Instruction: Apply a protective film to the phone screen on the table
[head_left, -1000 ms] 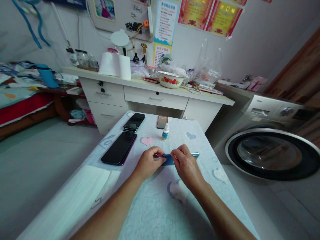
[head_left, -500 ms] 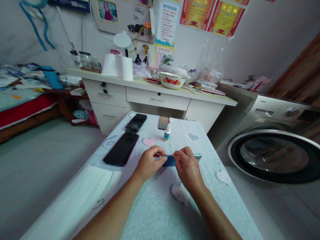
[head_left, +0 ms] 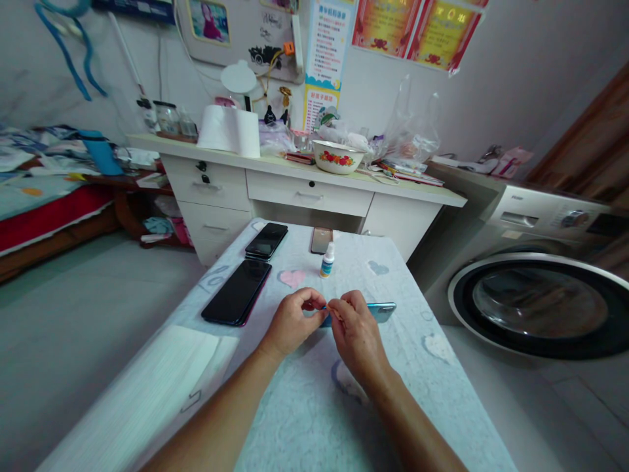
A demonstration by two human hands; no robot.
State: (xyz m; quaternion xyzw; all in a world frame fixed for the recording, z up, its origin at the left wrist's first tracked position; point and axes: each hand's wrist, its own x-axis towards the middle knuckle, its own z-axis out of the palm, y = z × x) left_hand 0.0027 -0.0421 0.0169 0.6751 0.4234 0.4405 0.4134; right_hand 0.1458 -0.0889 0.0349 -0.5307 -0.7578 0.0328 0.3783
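Though half-hidden, phone (head_left: 385, 313) apparently against fingers (head_left: 343, 311).

Left grip (head_left: 291, 322) holds blue phone (head_left: 385, 311); right grip (head_left: 358, 333) touches it.

Dark phones (head_left: 236, 293) and bottle (head_left: 327, 262) on table (head_left: 314, 406)

Dim, cool light (warped edges).
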